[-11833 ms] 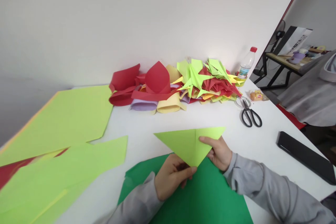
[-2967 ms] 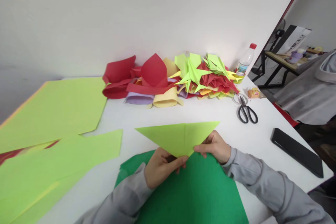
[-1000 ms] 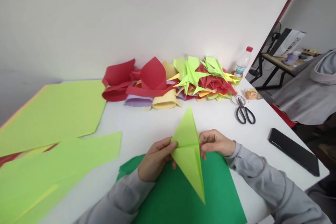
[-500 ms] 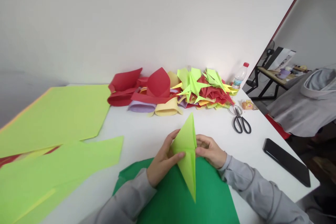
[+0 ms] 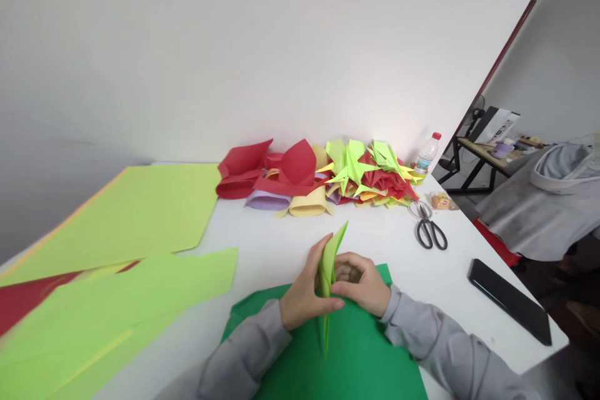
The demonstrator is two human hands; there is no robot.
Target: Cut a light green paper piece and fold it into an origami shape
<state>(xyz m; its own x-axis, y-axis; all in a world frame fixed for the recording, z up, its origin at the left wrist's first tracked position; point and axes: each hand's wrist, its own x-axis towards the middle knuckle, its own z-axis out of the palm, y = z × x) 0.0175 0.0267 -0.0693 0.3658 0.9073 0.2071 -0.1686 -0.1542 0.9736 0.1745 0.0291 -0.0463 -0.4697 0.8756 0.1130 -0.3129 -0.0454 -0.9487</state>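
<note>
A folded light-green paper (image 5: 330, 256) with pointed ends stands upright over the green sheet (image 5: 300, 362), seen nearly edge-on. My left hand (image 5: 307, 294) holds it from the left, with fingers behind it and the thumb stretched across the front. From the right, my right hand (image 5: 363, 283) grips its near layer between thumb and curled fingers; those fingertips are partly hidden. The lower tip of the paper hangs below both hands.
Large light-green sheets (image 5: 154, 212) lie at left, above a red sheet (image 5: 32, 300). Red paper shapes (image 5: 298, 165) and folded green paper stars (image 5: 351, 165) are piled by the wall. Scissors (image 5: 429, 231), a phone (image 5: 510, 301) and a bottle (image 5: 425, 155) sit at right.
The folded paper has turned from showing its broad face to nearly edge-on. My right hand has moved slightly left and in front of its edge. The camera view has tilted up.
</note>
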